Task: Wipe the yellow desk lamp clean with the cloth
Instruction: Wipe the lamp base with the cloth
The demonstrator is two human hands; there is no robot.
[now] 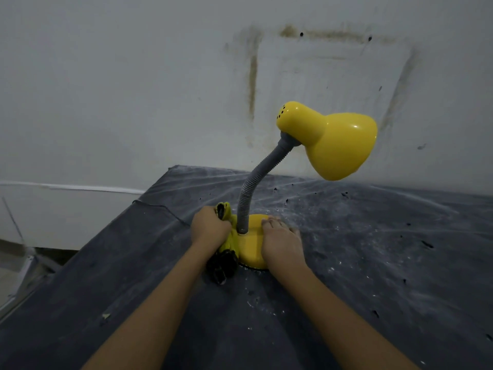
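Note:
A yellow desk lamp stands on the dark table, its shade tilted to the right on a grey flexible neck. Its round yellow base lies between my two hands. My left hand grips a bunched yellow and black cloth against the left side of the base, beside the foot of the neck. My right hand lies flat with straight fingers on the right side of the base. The cloth's black end hangs onto the table in front of the base.
The table is draped in a dark grey sheet under dusty clear plastic. A stained white wall rises right behind it. The table's left edge drops off to the floor.

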